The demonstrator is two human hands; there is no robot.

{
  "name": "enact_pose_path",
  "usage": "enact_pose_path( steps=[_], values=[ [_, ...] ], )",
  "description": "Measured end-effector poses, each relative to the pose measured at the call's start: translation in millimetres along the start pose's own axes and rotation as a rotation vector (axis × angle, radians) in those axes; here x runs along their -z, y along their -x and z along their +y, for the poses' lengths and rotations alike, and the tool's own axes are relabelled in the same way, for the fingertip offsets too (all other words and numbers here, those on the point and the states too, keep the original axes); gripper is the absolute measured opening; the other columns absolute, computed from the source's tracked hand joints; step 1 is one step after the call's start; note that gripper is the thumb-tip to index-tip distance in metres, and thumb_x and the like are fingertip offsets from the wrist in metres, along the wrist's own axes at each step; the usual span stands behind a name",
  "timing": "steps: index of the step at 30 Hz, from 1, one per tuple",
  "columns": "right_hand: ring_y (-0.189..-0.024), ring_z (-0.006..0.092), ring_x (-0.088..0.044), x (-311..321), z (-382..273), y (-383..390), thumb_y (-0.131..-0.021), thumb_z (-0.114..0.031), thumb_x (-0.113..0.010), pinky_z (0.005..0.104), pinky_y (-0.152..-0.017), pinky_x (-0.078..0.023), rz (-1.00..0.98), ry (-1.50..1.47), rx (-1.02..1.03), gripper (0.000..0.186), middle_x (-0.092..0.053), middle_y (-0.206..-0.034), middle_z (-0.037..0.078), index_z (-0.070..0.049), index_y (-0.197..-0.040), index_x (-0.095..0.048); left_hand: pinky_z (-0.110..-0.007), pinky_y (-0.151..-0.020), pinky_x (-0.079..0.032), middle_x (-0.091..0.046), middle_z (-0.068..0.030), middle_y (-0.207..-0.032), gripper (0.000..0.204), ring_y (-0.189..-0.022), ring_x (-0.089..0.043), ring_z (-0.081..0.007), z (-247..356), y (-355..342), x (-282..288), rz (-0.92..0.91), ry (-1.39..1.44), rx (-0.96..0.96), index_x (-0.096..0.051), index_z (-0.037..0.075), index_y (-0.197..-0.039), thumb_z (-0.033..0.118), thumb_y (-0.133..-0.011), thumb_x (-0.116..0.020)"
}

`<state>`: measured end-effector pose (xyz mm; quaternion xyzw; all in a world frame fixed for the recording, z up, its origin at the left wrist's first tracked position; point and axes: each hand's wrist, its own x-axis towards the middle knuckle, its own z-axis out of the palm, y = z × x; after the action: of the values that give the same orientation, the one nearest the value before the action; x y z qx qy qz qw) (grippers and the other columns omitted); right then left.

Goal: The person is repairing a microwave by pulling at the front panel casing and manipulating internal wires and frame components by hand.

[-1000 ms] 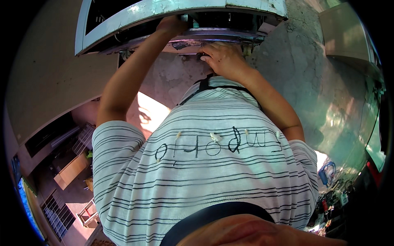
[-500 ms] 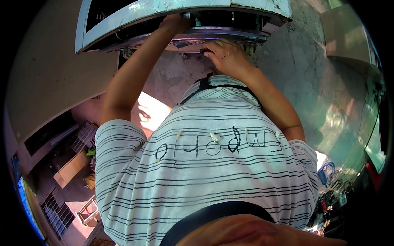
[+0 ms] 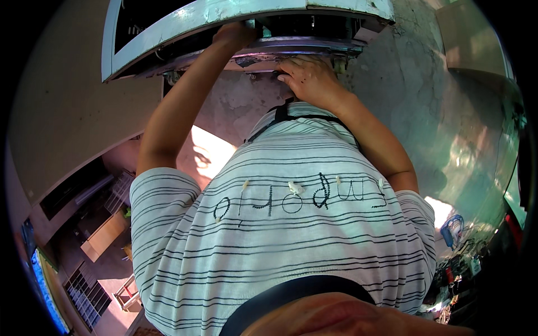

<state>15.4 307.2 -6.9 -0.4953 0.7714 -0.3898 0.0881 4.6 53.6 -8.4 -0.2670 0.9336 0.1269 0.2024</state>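
In front of me stands a machine with a worn white metal frame (image 3: 224, 29) and a dark gap along its lower side. My left hand (image 3: 234, 37) reaches into this gap; its fingers are lost in shadow beside a small pale bluish part (image 3: 251, 23). My right hand (image 3: 309, 77) is closed at the lower rail (image 3: 297, 49), its thumb against a small dark piece that I cannot make out. Part of that piece lies under the hand.
A caster (image 3: 172, 77) sits under the machine at its left. Left of it is a large flat brownish panel (image 3: 67, 112). A cardboard box (image 3: 105, 235) lies low left, blue coiled cable (image 3: 451, 231) low right. The concrete floor (image 3: 403, 95) shows at right.
My left hand has shifted slightly left and down inside the gap. The dark piece by my right thumb shows less than before. The view has tilted a little.
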Motion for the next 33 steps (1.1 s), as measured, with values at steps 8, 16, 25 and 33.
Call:
enact_pose_path(
  steps=[8,16,25,33],
  values=[
    [-0.091,0.0286,-0.063,-1,1,-3,-0.087,-0.027,-0.06,0.041,-0.079,-0.048,-0.016,-0.03,0.003,0.024,-0.068,-0.095,0.008,-0.013,-0.105,-0.063,-0.037,-0.087,-0.048,-0.066,-0.0166,-0.11,0.06,-0.1,-0.064,-0.0295,6,3,8,-0.078,0.038,0.01,-0.058,0.016,-0.124,0.048,-0.075,-0.07],
    [-0.088,0.029,-0.063,-6,0,-5,-0.084,-0.021,-0.063,0.0396,-0.077,-0.05,0.019,-0.066,0.086,0.018,-0.068,-0.094,0.008,-0.009,-0.097,-0.063,-0.034,-0.092,-0.046,-0.068,-0.011,-0.107,0.06,-0.108,-0.062,-0.0219,-15,-9,-13,0.113,-0.001,-0.09,-0.057,0.021,-0.126,0.05,-0.075,-0.063],
    [-0.088,0.0288,-0.063,-8,2,-3,-0.083,-0.021,-0.063,0.0396,-0.078,-0.049,0.025,-0.071,0.067,0.018,-0.067,-0.093,0.008,-0.009,-0.097,-0.064,-0.034,-0.086,-0.048,-0.07,-0.0054,-0.088,0.051,-0.092,-0.066,-0.0202,3,-4,0,-0.052,0.07,-0.047,-0.064,0.017,-0.113,0.051,-0.075,-0.062],
    [-0.089,0.0283,-0.063,-12,3,-3,-0.083,-0.02,-0.064,0.0395,-0.079,-0.049,0.027,-0.072,0.095,0.018,-0.067,-0.093,0.007,-0.009,-0.097,-0.064,-0.035,-0.082,-0.049,-0.067,-0.0163,-0.105,0.056,-0.093,-0.066,-0.0268,0,0,0,0.023,0.04,-0.03,-0.058,0.014,-0.124,0.04,-0.076,-0.071]
  ],
)
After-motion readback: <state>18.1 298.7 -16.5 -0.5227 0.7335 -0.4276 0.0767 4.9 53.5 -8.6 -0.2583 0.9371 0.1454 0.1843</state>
